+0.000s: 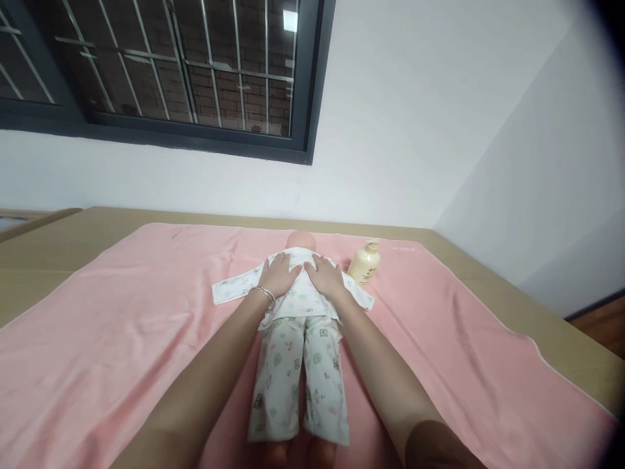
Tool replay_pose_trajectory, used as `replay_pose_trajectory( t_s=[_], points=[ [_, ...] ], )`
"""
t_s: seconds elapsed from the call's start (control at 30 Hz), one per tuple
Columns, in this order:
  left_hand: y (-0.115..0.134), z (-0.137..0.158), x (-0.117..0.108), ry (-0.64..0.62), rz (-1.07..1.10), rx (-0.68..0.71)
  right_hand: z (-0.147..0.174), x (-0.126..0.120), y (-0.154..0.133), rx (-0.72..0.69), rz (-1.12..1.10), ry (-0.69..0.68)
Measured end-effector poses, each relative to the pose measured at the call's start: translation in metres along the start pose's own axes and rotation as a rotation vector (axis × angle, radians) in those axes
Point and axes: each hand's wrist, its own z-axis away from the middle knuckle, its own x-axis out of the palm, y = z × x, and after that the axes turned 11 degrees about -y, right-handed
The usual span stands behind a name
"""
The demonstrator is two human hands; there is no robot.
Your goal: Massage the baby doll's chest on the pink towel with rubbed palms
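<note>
Both hands flat on a baby doll [297, 326] lying on a pink towel [122, 326].
L hand [280, 273] & R hand [325, 275] open, palms pressing doll's upper back; lotion bottle [364, 262] at 2 o'clock.

Face-down baby doll [299, 326] in white printed pyjamas, lengthwise on pink towel [122, 326].

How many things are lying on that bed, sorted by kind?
Dolls: 1, the doll under the left hand and right hand
Bottles: 1, the cream bottle
Towels: 1, the pink towel
Total: 3
</note>
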Motion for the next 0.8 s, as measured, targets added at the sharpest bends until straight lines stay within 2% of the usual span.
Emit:
replay_pose_trajectory(
  t_s=[0.43, 0.8],
  points=[
    [-0.002, -0.001, 0.0, -0.014, 0.029, 0.001, 0.004, -0.005, -0.004, 0.004, 0.015, -0.015],
    [-0.002, 0.002, -0.008, -0.024, 0.043, 0.009, 0.017, -0.016, -0.023, 0.096, 0.109, -0.016]
  ],
)
